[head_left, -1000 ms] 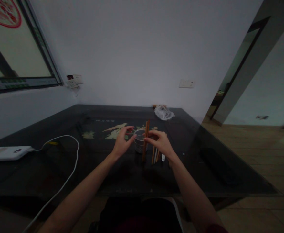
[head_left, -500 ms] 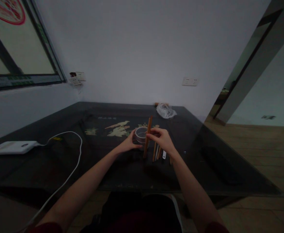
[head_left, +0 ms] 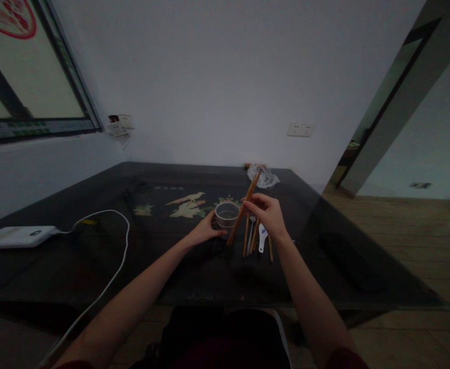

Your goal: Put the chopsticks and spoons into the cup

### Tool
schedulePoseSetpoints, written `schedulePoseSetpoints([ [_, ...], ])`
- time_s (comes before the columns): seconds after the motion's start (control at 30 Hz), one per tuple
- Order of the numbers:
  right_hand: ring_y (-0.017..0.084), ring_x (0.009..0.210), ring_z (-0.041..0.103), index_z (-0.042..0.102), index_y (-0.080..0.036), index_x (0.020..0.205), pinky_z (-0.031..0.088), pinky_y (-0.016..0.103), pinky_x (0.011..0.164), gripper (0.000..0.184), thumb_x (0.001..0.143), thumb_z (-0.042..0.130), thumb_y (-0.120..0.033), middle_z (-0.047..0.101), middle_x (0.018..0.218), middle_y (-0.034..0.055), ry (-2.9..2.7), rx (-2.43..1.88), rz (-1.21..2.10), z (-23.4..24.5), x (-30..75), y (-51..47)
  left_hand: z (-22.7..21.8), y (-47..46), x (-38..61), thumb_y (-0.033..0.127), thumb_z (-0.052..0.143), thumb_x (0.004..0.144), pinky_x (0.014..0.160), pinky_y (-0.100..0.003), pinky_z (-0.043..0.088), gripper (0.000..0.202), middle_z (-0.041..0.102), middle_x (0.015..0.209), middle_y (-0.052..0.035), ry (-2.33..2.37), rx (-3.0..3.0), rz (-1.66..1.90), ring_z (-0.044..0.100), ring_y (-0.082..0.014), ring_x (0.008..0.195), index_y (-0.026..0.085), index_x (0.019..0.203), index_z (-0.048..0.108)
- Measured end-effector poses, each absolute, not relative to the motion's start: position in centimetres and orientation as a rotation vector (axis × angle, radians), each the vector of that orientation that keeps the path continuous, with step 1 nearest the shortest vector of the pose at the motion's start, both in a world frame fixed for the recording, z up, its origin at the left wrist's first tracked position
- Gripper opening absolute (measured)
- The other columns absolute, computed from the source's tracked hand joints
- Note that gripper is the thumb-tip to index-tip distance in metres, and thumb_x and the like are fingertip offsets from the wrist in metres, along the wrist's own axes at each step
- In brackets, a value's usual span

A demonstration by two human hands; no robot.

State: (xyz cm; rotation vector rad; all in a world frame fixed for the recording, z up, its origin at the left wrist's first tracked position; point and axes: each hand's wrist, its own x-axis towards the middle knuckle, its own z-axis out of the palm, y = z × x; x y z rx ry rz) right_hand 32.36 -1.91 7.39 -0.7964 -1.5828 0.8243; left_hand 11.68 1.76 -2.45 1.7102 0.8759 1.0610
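Cup [head_left: 227, 221] is grasped round its left side by the left hand [head_left: 205, 230], centre of the table [head_left: 305, 271]; base contact can't be told. Held chopsticks [head_left: 235, 228] are pinched mid-length by the right hand [head_left: 270, 214], tilted, at the cup's right side. Cup is judged light, rigid; best held round the wall. Chopsticks are judged light, stiff, a bit slippery; best pinched near the middle. Counted: one cup, one white spoon [head_left: 262, 238], one metal spoon [head_left: 252, 219], at least three loose chopsticks [head_left: 245, 242]; held count, likely two, unconfirmed.
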Motion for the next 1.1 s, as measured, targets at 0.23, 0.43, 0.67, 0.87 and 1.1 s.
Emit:
schedulePoseSetpoints([
  [0.23, 0.017, 0.066, 0.066, 0.067, -0.017, 0.086, 0.056, 0.028, 0.057, 0.027, 0.073, 0.069, -0.041, 0.070, 0.076, 0.0035, -1.345, -0.659, 0.616, 11.2, 33.3, -1.3, -3.1, 2.1, 11.7, 0.026, 0.081, 0.060, 0.102, -0.046, 0.040, 0.085, 0.051, 0.132, -0.0176, 0.860, 1.710, 1.038, 0.055, -0.0274, 0.116, 0.015, 0.132, 0.038],
  [0.43, 0.015, 0.066, 0.066, 0.066, -0.016, 0.084, 0.056, 0.026, 0.058, 0.029, 0.071, 0.069, -0.042, 0.069, 0.075, 0.0024, -1.418, -0.658, 0.578, 11.5, 31.7, 2.3, -3.2, 2.1, 11.8, 0.027, 0.081, 0.060, 0.102, -0.046, 0.040, 0.086, 0.051, 0.132, -0.0167, 0.883, 1.703, 1.049, 0.053, -0.0286, 0.118, 0.017, 0.133, 0.037],
  [0.67, 0.017, 0.062, 0.065, 0.065, -0.014, 0.079, 0.054, 0.026, 0.055, 0.025, 0.070, 0.068, -0.037, 0.069, 0.071, 0.0050, -1.661, -0.880, 0.711, 7.6, 29.6, 5.6, -2.8, 1.9, 11.8, 0.027, 0.080, 0.060, 0.102, -0.046, 0.040, 0.085, 0.052, 0.131, -0.0157, 0.900, 1.721, 1.018, 0.055, -0.0278, 0.116, 0.016, 0.133, 0.037],
  [0.87, 0.016, 0.061, 0.065, 0.066, -0.013, 0.079, 0.053, 0.024, 0.054, 0.018, 0.071, 0.068, -0.028, 0.070, 0.071, 0.0061, -1.714, -0.975, 0.768, 6.1, 29.1, 6.1, -3.3, 2.3, 11.7, 0.027, 0.080, 0.060, 0.101, -0.046, 0.041, 0.087, 0.053, 0.131, -0.0154, 0.903, 1.733, 1.027, 0.055, -0.0285, 0.115, 0.017, 0.135, 0.036],
  [1.1, 0.017, 0.059, 0.065, 0.065, -0.013, 0.080, 0.050, 0.022, 0.047, 0.016, 0.071, 0.067, -0.026, 0.070, 0.071, 0.0066, -1.706, -0.991, 0.816, 5.5, 28.9, 6.3, -3.2, 2.3, 11.7, 0.025, 0.081, 0.059, 0.102, -0.047, 0.041, 0.089, 0.052, 0.131, -0.0166, 0.903, 1.738, 1.025, 0.055, -0.0289, 0.116, 0.017, 0.135, 0.036],
])
